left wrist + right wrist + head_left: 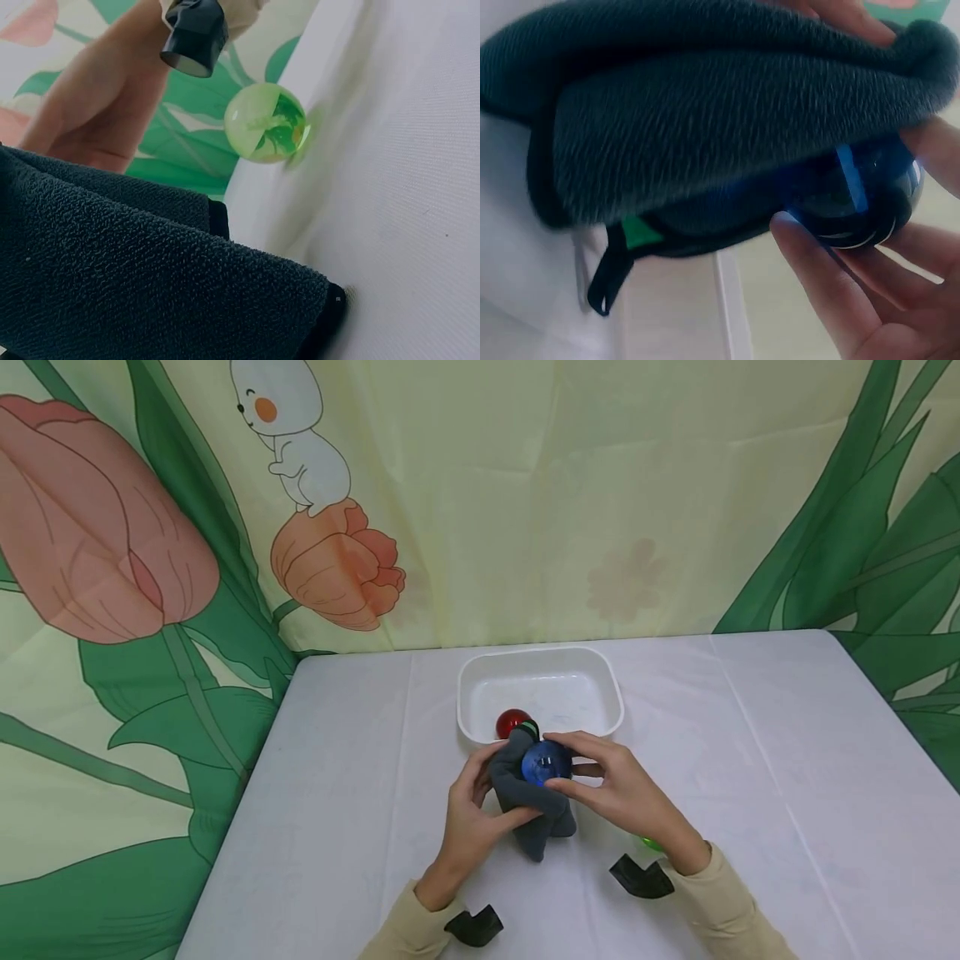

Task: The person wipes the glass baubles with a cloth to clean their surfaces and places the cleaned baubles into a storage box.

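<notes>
A clear blue ball (546,763) is pinched between the thumb and fingers of my right hand (618,781). My left hand (476,814) grips a dark grey towel (528,793), its thumb lying over the front of the cloth. The towel wraps the ball's left and lower side, and its corners hang down over the table. In the right wrist view, a fold of towel (697,142) covers the upper part of the blue ball (870,195), with fingertips on the ball's lower side. Part of the left hand is hidden behind the cloth.
Just beyond the hands stands a white tray (592,727) with a red ball (513,722) in its near left part. A clear green ball (265,122) rests on the white-covered table (330,810), mostly hidden by the right wrist in the head view. A patterned curtain hangs behind.
</notes>
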`<state>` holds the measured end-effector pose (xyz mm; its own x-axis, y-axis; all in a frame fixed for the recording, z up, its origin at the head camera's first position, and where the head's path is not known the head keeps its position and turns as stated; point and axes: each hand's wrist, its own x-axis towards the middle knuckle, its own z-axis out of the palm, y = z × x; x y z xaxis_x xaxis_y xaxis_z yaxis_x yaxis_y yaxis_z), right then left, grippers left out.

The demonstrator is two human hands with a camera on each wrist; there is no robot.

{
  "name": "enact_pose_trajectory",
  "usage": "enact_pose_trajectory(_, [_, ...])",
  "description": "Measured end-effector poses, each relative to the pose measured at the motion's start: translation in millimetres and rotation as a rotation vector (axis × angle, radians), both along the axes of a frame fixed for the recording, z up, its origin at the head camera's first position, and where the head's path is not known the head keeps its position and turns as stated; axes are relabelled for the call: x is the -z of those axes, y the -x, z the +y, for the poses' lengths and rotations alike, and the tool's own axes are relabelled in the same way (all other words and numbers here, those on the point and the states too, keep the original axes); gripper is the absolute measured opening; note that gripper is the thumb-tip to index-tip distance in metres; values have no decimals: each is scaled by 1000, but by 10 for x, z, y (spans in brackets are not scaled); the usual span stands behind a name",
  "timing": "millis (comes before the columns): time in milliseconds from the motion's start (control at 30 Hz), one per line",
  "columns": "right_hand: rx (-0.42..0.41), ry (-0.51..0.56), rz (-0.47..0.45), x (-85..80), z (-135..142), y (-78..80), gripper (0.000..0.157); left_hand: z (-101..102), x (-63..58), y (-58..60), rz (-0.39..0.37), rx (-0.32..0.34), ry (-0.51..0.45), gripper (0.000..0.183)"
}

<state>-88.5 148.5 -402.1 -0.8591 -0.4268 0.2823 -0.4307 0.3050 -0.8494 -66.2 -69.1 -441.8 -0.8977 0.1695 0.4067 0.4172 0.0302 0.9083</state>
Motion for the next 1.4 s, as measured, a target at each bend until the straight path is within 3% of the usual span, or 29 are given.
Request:
enact_pose_trajectory(400, [88,43,-211,-54,-131,-11,50,52,19,39,-14,-7,1,81])
enact_pose_trajectory(600, [115,32,-255,-94,-162,-33,51,75,25,40,6,-26,-5,81])
enact_pose_trajectory(867, [215,7,-290,-147,-213,-72,59,142,17,54,20,-33,-52,79])
enact_pose_trajectory(967, [208,9,-283,-146,-221,-76,58,154,14,52,52,-47,-66,78])
enact_pose_trajectory(1100, [127,0,-241,-154,-204,-93,53,147,12,52,79,-57,-97,79])
enact_pose_trajectory(1233, [50,-23,-206,-178,-158,-115,49,118,24,56,52,-50,-129,78])
enact_pose_trajectory(1400, [75,-49,-143,-200,-68,-105,44,79,13,57,-8,-39,-145,78])
